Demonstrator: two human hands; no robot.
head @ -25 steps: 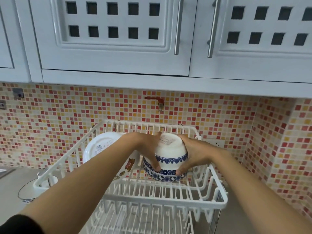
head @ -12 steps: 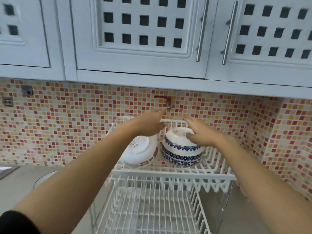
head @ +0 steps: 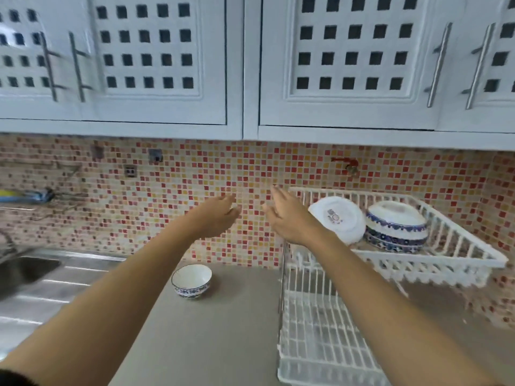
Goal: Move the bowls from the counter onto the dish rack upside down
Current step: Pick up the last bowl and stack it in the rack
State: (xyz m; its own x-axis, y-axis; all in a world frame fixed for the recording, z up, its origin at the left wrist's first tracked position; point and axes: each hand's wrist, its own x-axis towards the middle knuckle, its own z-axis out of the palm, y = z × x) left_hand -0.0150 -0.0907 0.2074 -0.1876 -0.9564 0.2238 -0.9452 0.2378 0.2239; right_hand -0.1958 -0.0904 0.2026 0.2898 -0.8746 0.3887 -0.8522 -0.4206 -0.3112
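- Nearest me, at the bottom right of the frame, the lower tier of the dish rack (head: 320, 330) holds nothing that I can see.
- Mid-frame on the counter (head: 223, 330), one small bowl (head: 191, 280) sits upright, mouth up, well apart from the rack; I judge this is what is left to move.
- Above it, my left hand (head: 217, 218) and right hand (head: 289, 221) hang in the air at centre frame, fingers loosely spread, gripping nothing.
- Farthest, at the right of the frame, the upper tier carries a white bowl (head: 338, 220) tilted on its side with its base toward me and a blue-patterned bowl (head: 397, 228) mouth down, just beside each other.
- So I count two bowls done and one still to go, as far as I can see.
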